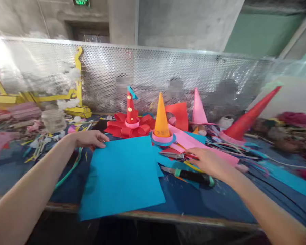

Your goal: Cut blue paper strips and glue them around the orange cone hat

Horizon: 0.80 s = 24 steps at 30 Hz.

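Note:
My left hand pinches the upper left corner of a blue sheet of paper, thumb on top. The sheet lies flat, its lower left corner sticking out past the table's front edge. Over on the right, my right hand has its fingers closed on the red handles of scissors, whose blades point left. Just below them lies a black utility knife with green ends, its blade towards the sheet. An orange paper cone with a pink band and blue brim stands behind the sheet.
A spotted red cone on red paper loops, a pink cone and a leaning red cone stand behind. Pink paper strips and cables lie on the right. Scraps and yellow frames fill the left, before a perforated metal screen.

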{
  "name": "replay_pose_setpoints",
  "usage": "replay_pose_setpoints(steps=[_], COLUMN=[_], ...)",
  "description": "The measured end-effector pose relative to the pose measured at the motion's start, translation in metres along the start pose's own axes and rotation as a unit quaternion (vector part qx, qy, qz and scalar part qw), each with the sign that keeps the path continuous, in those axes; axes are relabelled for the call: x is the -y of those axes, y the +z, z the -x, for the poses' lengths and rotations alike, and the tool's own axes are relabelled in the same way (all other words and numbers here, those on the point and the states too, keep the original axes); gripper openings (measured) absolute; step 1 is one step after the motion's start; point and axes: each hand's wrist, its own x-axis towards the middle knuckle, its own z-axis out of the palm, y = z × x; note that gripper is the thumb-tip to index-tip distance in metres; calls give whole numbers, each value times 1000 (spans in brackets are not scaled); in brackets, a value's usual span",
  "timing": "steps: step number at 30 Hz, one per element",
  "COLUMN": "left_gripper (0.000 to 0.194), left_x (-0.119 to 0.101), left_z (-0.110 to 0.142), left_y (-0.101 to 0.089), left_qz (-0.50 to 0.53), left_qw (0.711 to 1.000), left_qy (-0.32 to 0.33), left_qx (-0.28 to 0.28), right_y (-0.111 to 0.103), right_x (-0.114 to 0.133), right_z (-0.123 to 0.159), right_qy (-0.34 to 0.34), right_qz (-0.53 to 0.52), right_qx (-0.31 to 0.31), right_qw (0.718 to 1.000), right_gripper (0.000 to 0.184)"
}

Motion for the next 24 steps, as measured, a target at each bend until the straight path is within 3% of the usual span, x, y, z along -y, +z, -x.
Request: replay_pose_setpoints(steps=[6, 12, 24], left_gripper=[38, 39, 46], left_x=[1, -3, -13], left_z=[3, 1, 5], left_y=[1, 7, 11], left_qz=[42, 91, 112], left_qw=[998, 993, 990], left_qy=[34, 61, 45], left_qx=[-23, -41, -71], right_y=[10, 29, 29], right_x=[21, 66, 66], right_z=[-7, -4, -3], right_qy=[17, 4, 55], right_qz=[-69, -189, -284], right_qx=[-38, 10, 66], right_qw=[997, 982, 955], right_gripper=[44, 41, 28])
